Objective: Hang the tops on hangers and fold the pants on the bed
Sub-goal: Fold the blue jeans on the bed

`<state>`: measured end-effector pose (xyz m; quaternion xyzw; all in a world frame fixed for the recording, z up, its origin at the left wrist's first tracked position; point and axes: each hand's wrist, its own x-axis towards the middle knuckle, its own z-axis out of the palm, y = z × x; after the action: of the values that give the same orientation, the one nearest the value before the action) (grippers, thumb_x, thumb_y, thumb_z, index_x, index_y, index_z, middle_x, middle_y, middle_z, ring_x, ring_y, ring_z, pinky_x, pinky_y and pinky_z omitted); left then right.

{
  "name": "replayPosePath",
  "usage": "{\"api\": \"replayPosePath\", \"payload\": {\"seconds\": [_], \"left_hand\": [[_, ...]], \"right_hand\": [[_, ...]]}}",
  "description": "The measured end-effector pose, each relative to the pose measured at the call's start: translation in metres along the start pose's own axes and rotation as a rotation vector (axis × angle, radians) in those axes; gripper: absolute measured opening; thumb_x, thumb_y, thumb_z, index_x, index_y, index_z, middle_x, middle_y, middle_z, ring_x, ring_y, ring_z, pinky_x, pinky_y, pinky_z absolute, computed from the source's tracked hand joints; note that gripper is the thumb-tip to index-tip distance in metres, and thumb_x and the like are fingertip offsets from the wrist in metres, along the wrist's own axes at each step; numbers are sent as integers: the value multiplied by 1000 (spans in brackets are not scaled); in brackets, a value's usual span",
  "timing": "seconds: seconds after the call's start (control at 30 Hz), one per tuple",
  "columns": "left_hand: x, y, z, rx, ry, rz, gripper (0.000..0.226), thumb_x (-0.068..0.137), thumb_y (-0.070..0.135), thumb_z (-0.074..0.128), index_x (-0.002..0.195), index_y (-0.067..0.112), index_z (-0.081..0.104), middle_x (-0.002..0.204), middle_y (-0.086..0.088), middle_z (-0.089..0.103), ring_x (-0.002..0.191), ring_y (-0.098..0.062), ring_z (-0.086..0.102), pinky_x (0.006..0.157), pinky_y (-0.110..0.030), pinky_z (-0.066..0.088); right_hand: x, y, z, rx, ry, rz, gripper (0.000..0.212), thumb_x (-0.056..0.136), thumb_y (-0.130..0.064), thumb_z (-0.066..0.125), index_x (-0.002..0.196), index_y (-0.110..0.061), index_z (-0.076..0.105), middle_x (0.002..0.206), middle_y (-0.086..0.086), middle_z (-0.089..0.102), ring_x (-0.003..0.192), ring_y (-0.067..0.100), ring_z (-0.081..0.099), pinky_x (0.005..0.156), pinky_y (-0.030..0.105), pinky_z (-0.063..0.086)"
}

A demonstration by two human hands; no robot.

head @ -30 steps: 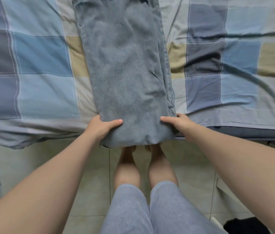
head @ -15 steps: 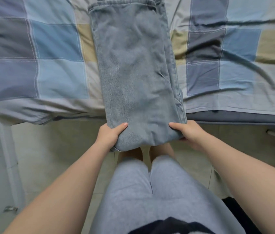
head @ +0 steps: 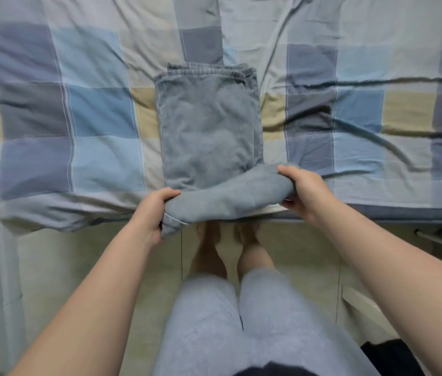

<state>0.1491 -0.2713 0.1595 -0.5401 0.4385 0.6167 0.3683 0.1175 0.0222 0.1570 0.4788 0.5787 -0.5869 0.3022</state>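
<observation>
Fingers (head: 169,194) of the left hand (head: 153,215) curl round the near-left corner of the jeans (head: 209,131). The right hand (head: 305,195) grips the near-right corner, fingers over and thumb under. The jeans lie lengthwise on the bed (head: 92,118), with their layered far end toward its middle and their near end at its near edge. A second ago that near end hung flat over the edge, both hands holding its corners. Now it is lifted and bunched into a roll above the edge, the right side higher than the left. This looks like the start of a further fold, the near end going over onto the far half, so this pair seems nearly done. No tops or hangers are in view. Below the bed are the floor (head: 78,267) and the person's legs.
</observation>
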Motion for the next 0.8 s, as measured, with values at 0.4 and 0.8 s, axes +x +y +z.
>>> {"api": "replayPosePath", "payload": {"seconds": [0.4,0.8], "left_hand": [[49,169,67,-189,-134,313,52,96,61,46,132,26,58,124,0,71,117,-21,62,98,-37,45],[208,133,63,1481,479,981,82,89,70,40,158,44,7,169,14,-8,155,-16,-8,122,-59,8]], "right_hand": [[89,-150,80,206,29,-77,24,91,-29,62,110,-15,69,93,4,77,74,14,72,62,26,53],[229,-62,106,-1075,111,-553,66,98,-63,35,155,-50,5,169,-6,-4,154,23,1,122,53,10]]}}
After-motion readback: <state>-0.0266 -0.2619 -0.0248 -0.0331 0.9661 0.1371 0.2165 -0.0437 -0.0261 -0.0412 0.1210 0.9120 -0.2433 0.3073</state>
